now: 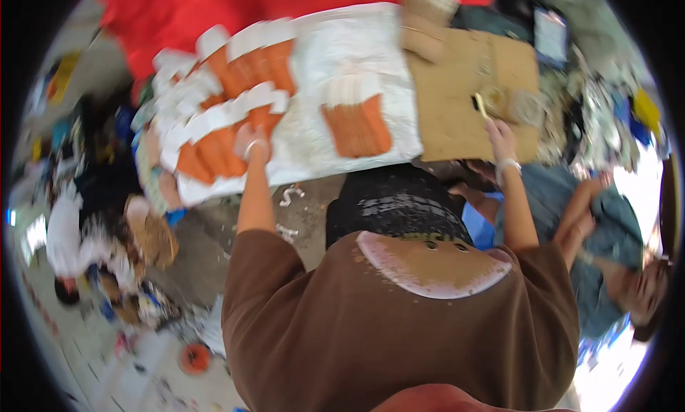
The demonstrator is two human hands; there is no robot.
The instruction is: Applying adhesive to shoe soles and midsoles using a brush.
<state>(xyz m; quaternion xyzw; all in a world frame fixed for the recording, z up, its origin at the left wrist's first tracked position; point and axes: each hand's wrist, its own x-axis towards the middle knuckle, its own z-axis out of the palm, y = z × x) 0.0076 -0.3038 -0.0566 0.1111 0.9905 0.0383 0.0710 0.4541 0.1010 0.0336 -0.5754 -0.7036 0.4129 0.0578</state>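
Observation:
My right hand (501,139) is closed round a small brush (481,106) with a pale yellow handle and a dark tip, held over a brown cardboard sheet (457,91). My left hand (251,142) is on a fanned row of orange pieces (228,144) with white ends. Its fingers look curled on one orange piece, though blur softens them. A second fanned row of orange pieces (258,63) lies farther back. To the right, a neat stack of similar pieces (357,123) rests on the same white sheet (321,44).
Round containers (526,106) stand on the cardboard. Brown pieces (426,26) lie at its far left corner. Red cloth (185,12) spreads behind the white sheet. Another person (606,226) sits close on my right; a person in white (68,233) is farther left.

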